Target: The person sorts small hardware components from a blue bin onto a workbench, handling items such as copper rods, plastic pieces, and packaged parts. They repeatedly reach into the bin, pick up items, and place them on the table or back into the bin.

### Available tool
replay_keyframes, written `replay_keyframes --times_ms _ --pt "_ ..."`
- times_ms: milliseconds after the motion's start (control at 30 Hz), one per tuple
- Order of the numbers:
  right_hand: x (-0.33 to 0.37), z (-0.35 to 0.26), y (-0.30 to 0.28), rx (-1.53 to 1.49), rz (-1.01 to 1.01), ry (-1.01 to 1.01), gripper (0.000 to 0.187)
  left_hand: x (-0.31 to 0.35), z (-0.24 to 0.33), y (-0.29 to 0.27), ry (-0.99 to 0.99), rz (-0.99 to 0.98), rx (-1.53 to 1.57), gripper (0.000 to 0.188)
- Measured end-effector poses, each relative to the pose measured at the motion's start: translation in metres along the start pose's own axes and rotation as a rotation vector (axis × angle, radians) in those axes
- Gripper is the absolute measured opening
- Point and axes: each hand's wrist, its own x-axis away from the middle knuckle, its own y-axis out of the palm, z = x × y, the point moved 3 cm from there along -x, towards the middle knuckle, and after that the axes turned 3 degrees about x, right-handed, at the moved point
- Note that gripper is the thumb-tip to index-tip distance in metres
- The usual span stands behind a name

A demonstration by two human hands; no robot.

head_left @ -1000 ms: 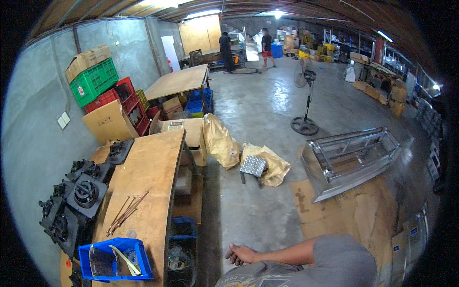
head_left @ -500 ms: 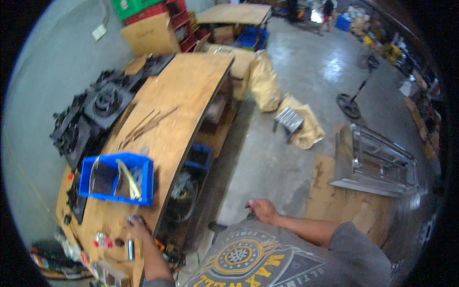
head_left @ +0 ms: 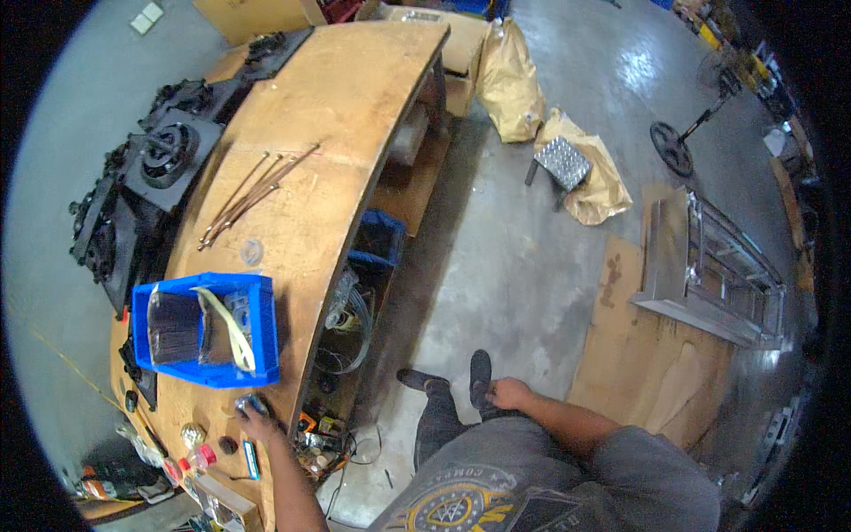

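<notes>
Nearest to us, our left hand [head_left: 259, 424] lies on the worn plywood surface [head_left: 328, 115], its fingers curled in a narrow grip around a small rounded grey-blue object [head_left: 251, 406] that sits just below the near edge of the blue bin; we cannot tell what the object is. Our right hand [head_left: 507, 393] rests loosely closed against our dark trouser leg, holding nothing that we can see. Beside the left hand lie small odds and ends: a clear little bottle with a red cap [head_left: 197, 460] and a slim blue flat piece [head_left: 251, 458].

Just beyond stands the rectangular blue plastic bin [head_left: 263, 330], glossy and hard-walled, with a block of dark bristly strips and a pale yellow band inside. Farther along the smooth, curved wood lie a bundle of thin brown metal rods [head_left: 253, 192], fanned slightly. Along the surface's left edge sit black cast motor housings [head_left: 164, 155], matte and ribbed.

On the grey concrete floor, well apart, we see a small metal stool with a patterned tread top [head_left: 559, 162], crumpled yellow-tan sacks [head_left: 510, 80], flat cardboard sheets [head_left: 620, 337] and a shiny steel frame [head_left: 709, 266].
</notes>
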Motion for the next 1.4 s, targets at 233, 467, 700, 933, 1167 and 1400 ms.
replay_keyframes --times_ms 233,467,700,933,1167,1400 --pt "-0.183 0.031 0.080 0.112 -0.034 -0.205 0.036 -0.015 -0.021 -0.032 0.271 -0.086 -0.363 0.040" --pt "-0.389 -0.105 0.051 -0.026 0.185 -0.262 0.039 -0.029 -0.037 -0.075 0.324 -0.241 -0.376 0.045" --pt "-0.515 -0.252 0.020 -0.047 0.807 -0.567 0.063 -0.070 -0.053 -0.164 0.190 -0.699 0.015 0.056" --pt "-0.560 -0.252 0.013 0.004 0.987 -0.637 0.034 -0.046 -0.032 -0.130 0.082 -0.531 0.227 0.055" --pt "-0.586 -0.220 -0.037 -0.471 0.660 -0.663 0.037 -0.041 -0.030 -0.123 0.099 -0.418 0.277 0.054" --pt "-0.538 -0.220 -0.098 -0.429 0.787 -0.625 0.049 -0.034 -0.036 -0.133 0.093 -0.330 0.289 0.054"
